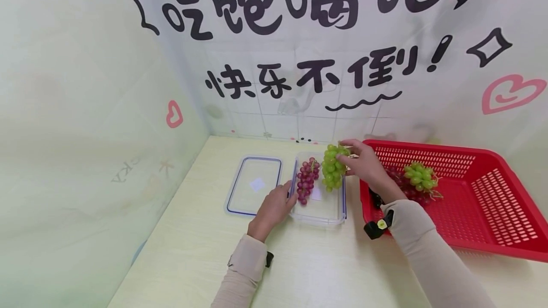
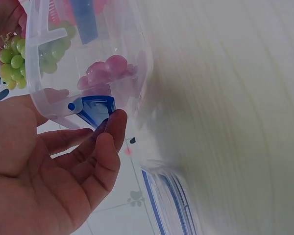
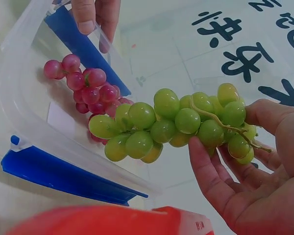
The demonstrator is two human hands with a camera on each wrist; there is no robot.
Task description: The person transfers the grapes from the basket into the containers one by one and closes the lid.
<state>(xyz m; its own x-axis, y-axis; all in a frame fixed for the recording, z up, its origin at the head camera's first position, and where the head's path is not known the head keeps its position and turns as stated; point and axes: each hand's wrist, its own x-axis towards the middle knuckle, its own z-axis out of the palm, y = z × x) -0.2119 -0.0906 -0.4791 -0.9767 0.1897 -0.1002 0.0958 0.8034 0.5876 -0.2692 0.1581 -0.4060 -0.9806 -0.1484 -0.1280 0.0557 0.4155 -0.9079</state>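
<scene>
A bunch of green grapes (image 1: 333, 167) is gripped by its stem end in my right hand (image 1: 365, 161), between thumb and fingers. It hangs over the right half of a clear plastic container (image 1: 322, 219). Inside that container, along its left side, lies a bunch of red grapes (image 3: 90, 88). My left hand (image 1: 274, 206) holds the container's left wall, thumb at the rim and curled fingers against the blue latch (image 2: 95, 108). On the right wrist view's near side another blue latch (image 3: 63, 176) hangs folded out.
A clear lid with a blue seal (image 1: 253, 213) lies flat left of the container. At the right stands a red perforated basket (image 1: 462, 208), holding another green bunch (image 1: 420, 176) and dark red grapes (image 1: 402, 183). A printed curtain (image 1: 274, 51) rises behind the table (image 1: 192, 232).
</scene>
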